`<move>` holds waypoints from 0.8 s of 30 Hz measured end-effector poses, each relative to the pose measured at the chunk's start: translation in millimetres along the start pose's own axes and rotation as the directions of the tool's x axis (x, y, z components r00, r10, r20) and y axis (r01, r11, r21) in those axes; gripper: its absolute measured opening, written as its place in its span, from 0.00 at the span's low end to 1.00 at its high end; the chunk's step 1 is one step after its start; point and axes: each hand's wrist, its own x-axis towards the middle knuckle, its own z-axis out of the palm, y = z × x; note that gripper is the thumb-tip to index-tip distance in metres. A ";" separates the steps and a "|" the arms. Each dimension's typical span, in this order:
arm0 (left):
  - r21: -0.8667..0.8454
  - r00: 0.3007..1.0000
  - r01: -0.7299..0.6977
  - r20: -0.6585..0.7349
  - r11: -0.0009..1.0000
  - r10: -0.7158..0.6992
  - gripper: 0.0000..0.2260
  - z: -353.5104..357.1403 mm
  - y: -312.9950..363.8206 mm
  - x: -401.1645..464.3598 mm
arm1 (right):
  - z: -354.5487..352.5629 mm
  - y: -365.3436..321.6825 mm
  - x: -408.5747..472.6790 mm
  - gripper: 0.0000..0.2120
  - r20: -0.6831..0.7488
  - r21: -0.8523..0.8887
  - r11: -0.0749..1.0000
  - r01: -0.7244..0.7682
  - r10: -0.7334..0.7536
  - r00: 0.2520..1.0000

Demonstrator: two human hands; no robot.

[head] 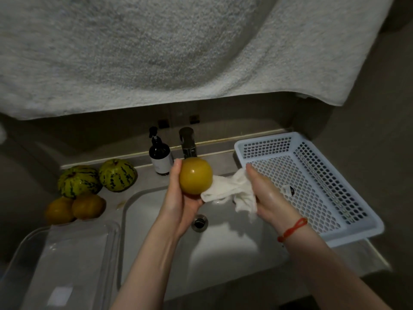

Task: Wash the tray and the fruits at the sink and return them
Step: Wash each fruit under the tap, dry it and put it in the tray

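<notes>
Over the white sink (234, 253), my left hand (178, 198) holds a round yellow fruit (195, 176) just below the tap (188, 143). My right hand (271, 198) grips a crumpled white cloth (232, 193) whose end touches the fruit's right side. A clear plastic tray (67, 260) lies on the counter at the lower left. Behind it sit two green striped melons (78, 182) (118, 174) and two orange fruits (60, 210) (88, 206).
A white perforated basket (312, 186) stands on the counter right of the sink. A dark pump bottle (159, 156) stands left of the tap. A large grey-white towel (178, 52) hangs overhead and fills the upper view. The drain (199, 222) is below my hands.
</notes>
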 end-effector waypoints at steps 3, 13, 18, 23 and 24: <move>-0.026 1.000 -0.002 0.028 1.000 0.002 0.28 2.0 7.6 0.5 | -13.2 9.5 -10.7 0.39 0.110 -0.480 0.874 0.077 -0.028 0.994; 0.059 0.994 -0.074 0.085 0.995 0.069 0.32 31.2 21.1 -0.1 | -5.7 17.2 -31.9 0.40 0.286 -0.783 0.474 0.403 -0.302 0.909; 0.098 0.992 -0.106 0.077 0.990 0.098 0.37 33.7 19.5 -1.4 | -2.4 11.2 -35.9 0.37 0.243 -0.888 0.279 0.365 -0.387 0.889; 0.139 0.996 -0.082 0.047 0.987 0.076 0.35 35.5 21.1 -2.9 | -2.7 10.9 -25.1 0.11 0.367 -0.655 0.384 0.650 -0.590 0.719; 0.178 0.997 -0.074 0.037 0.981 0.068 0.32 34.6 22.6 -3.3 | -3.8 10.6 -21.6 0.09 0.314 -0.635 0.468 0.615 -0.571 0.759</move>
